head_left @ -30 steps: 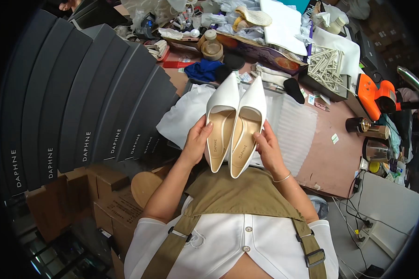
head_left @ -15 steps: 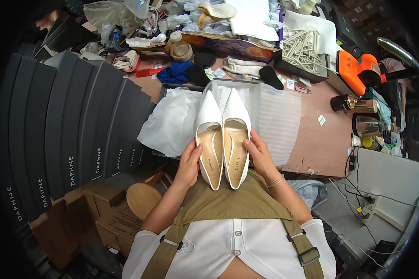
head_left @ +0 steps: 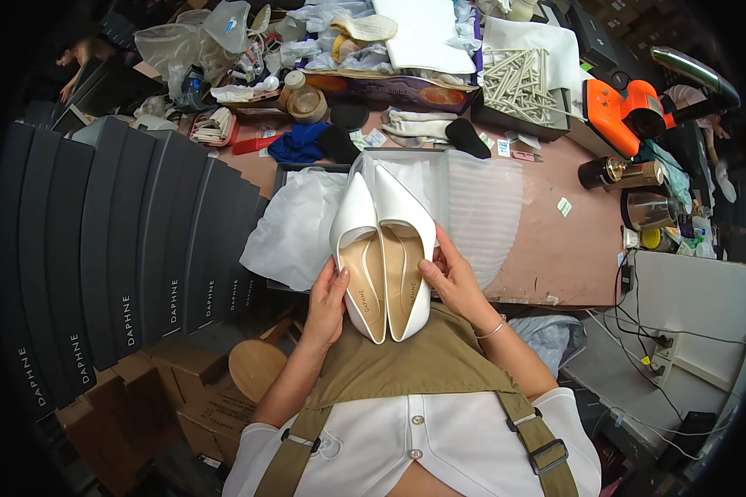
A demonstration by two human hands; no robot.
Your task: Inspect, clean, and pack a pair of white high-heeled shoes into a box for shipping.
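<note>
Two white pointed-toe dress shoes with beige insoles are held side by side above my lap, toes pointing away from me. My left hand (head_left: 329,305) grips the left shoe (head_left: 354,217) by its outer side, thumb at the rim. On the other side my right hand (head_left: 454,277) holds the right shoe (head_left: 406,199), thumb over its top edge and fingers along the outside. The toes overlap an open shoebox (head_left: 311,167) lying on the table. White tissue paper (head_left: 290,228) spills from its left, and a ribbed translucent wrapping sheet (head_left: 485,219) spreads to the right.
Dark shoeboxes (head_left: 112,240) are stacked high on the left. At the back stand a carton of crumpled plastic (head_left: 389,89), a box of white sticks (head_left: 518,87) and a tape roll (head_left: 307,103). An orange device (head_left: 609,112) and metal cup (head_left: 645,209) are on the right, above cables (head_left: 638,331).
The shoes have shifted slightly left in view, and their toes now tilt to the left. The right shoe is turned more on its side. Both hands keep their hold.
</note>
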